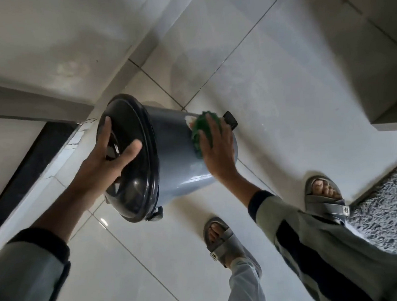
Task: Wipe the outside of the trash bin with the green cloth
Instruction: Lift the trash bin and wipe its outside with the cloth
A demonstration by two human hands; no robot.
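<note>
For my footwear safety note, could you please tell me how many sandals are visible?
2. One grey sandal stands on the tiled floor at bottom centre; the other sandal stands to its right, beside the speckled mat.

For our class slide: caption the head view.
Left hand steadies the lid while right hand presses green cloth against trash bin.

Glossy pale tiled floor [270, 79] under tilted trash bin [176, 156], two sandalled feet, speckled mat [389, 202].
</note>
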